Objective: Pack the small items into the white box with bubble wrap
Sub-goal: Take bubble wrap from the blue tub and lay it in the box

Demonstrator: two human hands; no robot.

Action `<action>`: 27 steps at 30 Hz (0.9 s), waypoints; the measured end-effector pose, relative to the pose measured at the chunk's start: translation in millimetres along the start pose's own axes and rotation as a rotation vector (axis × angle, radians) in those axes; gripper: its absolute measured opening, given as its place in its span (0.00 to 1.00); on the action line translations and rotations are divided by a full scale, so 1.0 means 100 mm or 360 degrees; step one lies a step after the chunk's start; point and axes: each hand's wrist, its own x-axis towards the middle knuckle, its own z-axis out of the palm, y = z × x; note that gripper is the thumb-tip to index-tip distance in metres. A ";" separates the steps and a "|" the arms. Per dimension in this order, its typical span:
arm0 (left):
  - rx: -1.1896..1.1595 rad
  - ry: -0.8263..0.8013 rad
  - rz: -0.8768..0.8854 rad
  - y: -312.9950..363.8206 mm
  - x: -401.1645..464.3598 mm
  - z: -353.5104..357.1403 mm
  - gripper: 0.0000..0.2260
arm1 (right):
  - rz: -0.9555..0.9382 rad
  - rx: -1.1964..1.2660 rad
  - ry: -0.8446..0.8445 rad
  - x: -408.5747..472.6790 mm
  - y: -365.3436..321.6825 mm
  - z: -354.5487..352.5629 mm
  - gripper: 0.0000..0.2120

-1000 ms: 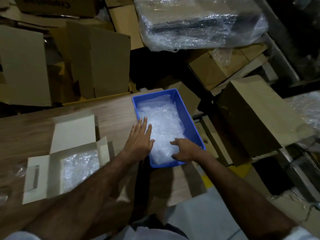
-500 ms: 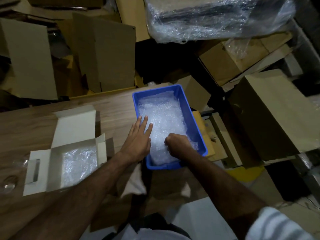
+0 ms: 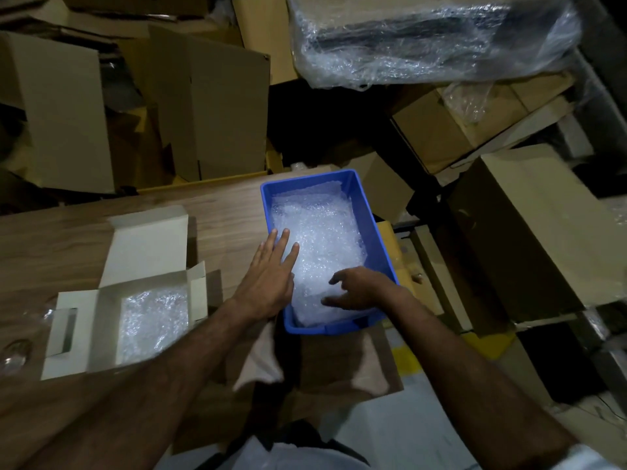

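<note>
Wooden table (image 3: 84,232) at the left and centre, cluttered cardboard beyond it. White box (image 3: 112,320) lying open near the table's front left, lid flap raised at the back, side flaps spread, a sheet of bubble wrap (image 3: 152,320) lining its floor. Blue bin (image 3: 373,212) standing at the table's right edge, just to the right of the box and apart from it, filled with more bubble wrap (image 3: 322,239); any small items under that wrap too hidden to make out.

Left hand (image 3: 268,276) laid flat over the bin's left rim, fingers straight and slightly spread, tips resting on the wrap inside, gripping nothing. Same pose and place as half a second ago.

Right hand (image 3: 359,290) low in the near end of the bin, over the wrap. Half a second ago bunched into a fist pressing down into the wrap; now loosened, fingers (image 3: 339,278) apart and bent, reaching leftward, thumb stretched along the wrap's near edge. Possibly pinching a fold of wrap underneath, though blur and glare leave that unsettled; nothing plainly held.

Bin, box and lining sheet all where they were before. Large plastic-wrapped bundle (image 3: 434,35) at the top right, brown carton (image 3: 529,232) to the bin's right, off the table.
</note>
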 end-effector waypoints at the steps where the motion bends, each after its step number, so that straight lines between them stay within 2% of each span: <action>1: -0.0001 0.0004 0.0001 0.00 -0.01 0.00 0.30 | 0.0000 0.0044 -0.0130 -0.04 0.02 -0.04 0.31; 3: 0.0013 0.0006 -0.0002 0.00 0.00 0.00 0.30 | -0.0024 0.0100 -0.0305 -0.14 0.07 -0.11 0.26; 5: 0.0026 0.0008 -0.0012 0.00 0.01 0.01 0.31 | -0.0055 0.0082 -0.0318 -0.18 0.11 -0.12 0.21; 9: 0.0030 -0.0009 -0.0012 0.00 0.02 0.02 0.31 | -0.0220 0.0048 0.0131 -0.14 0.06 -0.06 0.11; 14: 0.0008 0.0015 0.0000 -0.03 0.01 0.02 0.31 | -0.0276 0.0508 0.0385 -0.29 -0.02 -0.11 0.08; 17: 0.0010 0.0032 0.0006 -0.03 0.01 0.02 0.31 | -0.0241 0.0678 0.0256 -0.41 0.05 -0.17 0.07; 19: -0.0003 0.0040 0.0017 -0.01 0.01 0.02 0.31 | -0.0174 0.0721 0.0112 -0.39 0.07 -0.21 0.16; 21: -0.0015 0.0032 0.0013 -0.01 0.02 0.02 0.31 | -0.0072 0.0545 0.0162 -0.26 0.07 -0.18 0.21; 24: 0.0008 0.0029 0.0008 -0.01 0.01 0.02 0.31 | 0.0017 -0.0112 0.0155 -0.04 0.00 -0.06 0.35; 25: 0.0018 0.0021 0.0006 -0.02 0.01 0.02 0.31 | 0.0021 -0.0186 0.0126 0.02 -0.02 0.00 0.32; 27: 0.0015 0.0005 -0.0003 -0.01 0.01 0.01 0.31 | -0.0034 -0.0202 0.0172 0.12 -0.03 0.09 0.18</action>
